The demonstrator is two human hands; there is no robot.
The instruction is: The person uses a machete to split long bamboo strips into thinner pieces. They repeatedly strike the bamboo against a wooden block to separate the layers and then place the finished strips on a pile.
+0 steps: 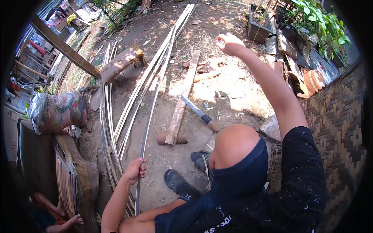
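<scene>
My left hand (135,171) is closed around a long, thin bamboo strip (150,112), dark on one side, which runs from my lap away toward the far ground. Out ahead on the right, my right arm is stretched and raised. My right hand (231,44) has its fingers curled; whatever is in them, if anything, is too small to make out. More pale bamboo strips (134,91) lie in a loose bundle left of the held one. Between my hands, a large knife (197,110) with a dark-bound handle rests with its tip at a wooden plank (184,97).
The plank's near end lies over a short log (171,138). A wooden bench (121,64) and a stuffed sack (58,112) are at left. Another person's foot (75,220) shows at lower left. A woven bamboo wall (338,143) and a planter (259,25) stand at right.
</scene>
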